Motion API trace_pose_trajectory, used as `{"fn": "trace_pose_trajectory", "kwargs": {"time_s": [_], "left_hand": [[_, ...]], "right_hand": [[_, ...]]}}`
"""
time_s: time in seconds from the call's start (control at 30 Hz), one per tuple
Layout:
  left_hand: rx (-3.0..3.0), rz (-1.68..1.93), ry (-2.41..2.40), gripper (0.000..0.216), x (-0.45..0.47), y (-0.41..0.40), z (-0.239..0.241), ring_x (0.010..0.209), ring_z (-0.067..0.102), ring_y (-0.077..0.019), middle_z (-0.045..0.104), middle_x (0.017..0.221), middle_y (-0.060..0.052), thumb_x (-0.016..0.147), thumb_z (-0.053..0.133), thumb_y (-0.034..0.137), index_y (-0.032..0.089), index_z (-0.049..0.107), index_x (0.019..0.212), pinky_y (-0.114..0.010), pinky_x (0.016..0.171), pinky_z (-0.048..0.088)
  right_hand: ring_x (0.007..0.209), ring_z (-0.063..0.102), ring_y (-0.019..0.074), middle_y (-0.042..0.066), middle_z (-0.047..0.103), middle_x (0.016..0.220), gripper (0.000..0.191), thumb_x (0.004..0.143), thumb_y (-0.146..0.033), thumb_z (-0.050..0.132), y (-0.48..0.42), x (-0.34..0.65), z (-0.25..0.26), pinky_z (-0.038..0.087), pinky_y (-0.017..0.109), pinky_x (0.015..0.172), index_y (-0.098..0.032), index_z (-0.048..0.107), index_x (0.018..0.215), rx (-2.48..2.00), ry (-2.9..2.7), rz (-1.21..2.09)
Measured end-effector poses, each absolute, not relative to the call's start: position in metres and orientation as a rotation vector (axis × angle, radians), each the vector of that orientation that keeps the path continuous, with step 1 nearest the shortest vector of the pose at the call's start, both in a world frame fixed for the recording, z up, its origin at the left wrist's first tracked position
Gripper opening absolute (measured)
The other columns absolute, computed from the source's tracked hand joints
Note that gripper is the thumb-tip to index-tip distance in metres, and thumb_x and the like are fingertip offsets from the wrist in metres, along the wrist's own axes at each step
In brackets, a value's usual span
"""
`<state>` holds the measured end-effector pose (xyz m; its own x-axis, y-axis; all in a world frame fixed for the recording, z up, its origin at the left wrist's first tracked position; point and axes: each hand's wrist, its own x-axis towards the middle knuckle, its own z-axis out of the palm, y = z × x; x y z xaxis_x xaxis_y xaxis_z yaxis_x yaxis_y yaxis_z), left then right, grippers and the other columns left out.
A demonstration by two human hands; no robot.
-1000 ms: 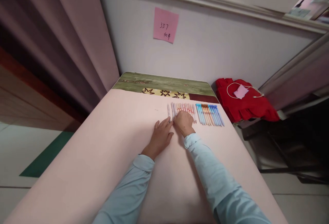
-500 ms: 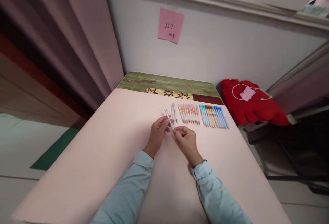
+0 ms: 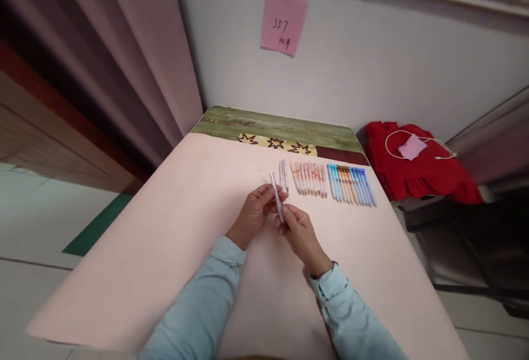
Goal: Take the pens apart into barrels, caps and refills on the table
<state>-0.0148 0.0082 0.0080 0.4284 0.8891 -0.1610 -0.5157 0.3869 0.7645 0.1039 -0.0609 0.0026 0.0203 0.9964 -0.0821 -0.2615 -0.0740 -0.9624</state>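
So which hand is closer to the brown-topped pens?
Right. The right hand, gripping a pen, is left of the brown-topped pens and nearer the person; the left hand, at the same pen, is farther left.

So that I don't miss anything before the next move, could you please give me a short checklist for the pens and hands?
1. Whitish pen held by the right hand: ok.
2. Same pen gripped by the left hand: cannot tell; fingers are at it, firmness unclear.
3. Red-patterned pens lying side by side: ok.
4. Blue pens and brown-topped pens forming one row: ok.
5. Gap between those two sets: ok, visible.
6. Markings on the held pen: cannot tell, too small.
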Motion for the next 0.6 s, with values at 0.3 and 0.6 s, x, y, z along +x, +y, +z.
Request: {"fn": "trace_pose_trajectory", "kwargs": {"time_s": [0.3,0.6], "left_hand": [[0.591,0.965,0.547,0.040,-0.0199,0.0061,0.0139,0.086,0.067,-0.0185,0.073,0.102,-0.011,0.082,0.071,0.042,0.016,0.070,0.112,-0.030,0.076,0.053],[0.599,0.990,0.594,0.030,-0.0223,0.0066,0.0110,0.070,0.066,-0.0143,0.072,0.083,-0.006,0.076,0.077,0.038,0.014,0.069,0.092,-0.021,0.055,0.049]], "right_hand": [[0.046,0.030,0.0054,-0.006,0.042,0.056,0.034,0.085,-0.048,0.068,-0.0616,0.1050,0.0018,0.021,0.019,0.044,-0.015,0.070,0.090,-0.886,-0.590,1.716],[0.042,0.029,0.0054,-0.007,0.040,0.052,0.040,0.088,-0.053,0.063,-0.0665,0.1020,0.0056,0.022,0.021,0.044,-0.015,0.071,0.095,-0.816,-0.663,1.816]]}}
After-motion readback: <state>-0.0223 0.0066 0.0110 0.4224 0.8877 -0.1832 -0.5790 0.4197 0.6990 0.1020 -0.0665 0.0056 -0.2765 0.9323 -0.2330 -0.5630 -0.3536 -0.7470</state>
